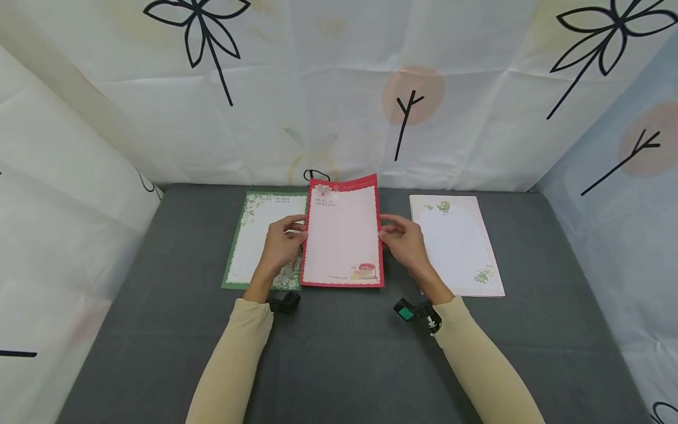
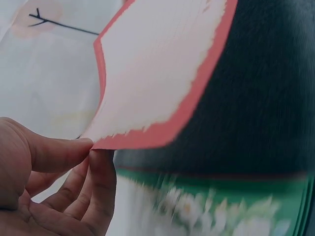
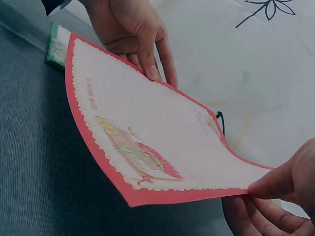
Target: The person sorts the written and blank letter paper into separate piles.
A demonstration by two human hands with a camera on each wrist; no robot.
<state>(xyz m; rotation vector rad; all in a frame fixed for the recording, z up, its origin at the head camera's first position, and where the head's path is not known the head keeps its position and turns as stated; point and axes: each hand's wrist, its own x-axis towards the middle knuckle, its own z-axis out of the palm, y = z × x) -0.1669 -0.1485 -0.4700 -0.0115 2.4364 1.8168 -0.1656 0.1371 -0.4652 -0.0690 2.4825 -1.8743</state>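
A red-bordered sheet of stationery paper (image 1: 343, 235) is held up off the table between both hands, its surface bowed in the wrist views. My left hand (image 1: 283, 244) pinches its left edge between thumb and fingers. On the opposite edge, my right hand (image 1: 406, 241) pinches it the same way. Under the left hand lies a green-bordered, flower-printed stack of paper (image 1: 246, 247), partly covered by the red sheet. Beside the right hand sits a pale stack of paper (image 1: 455, 247) with small leaf prints.
A dark grey cloth covers the table (image 1: 339, 353). White printed curtains (image 1: 328, 106) close off the back and both sides. Black wrist devices (image 1: 285, 302) are strapped at both wrists.
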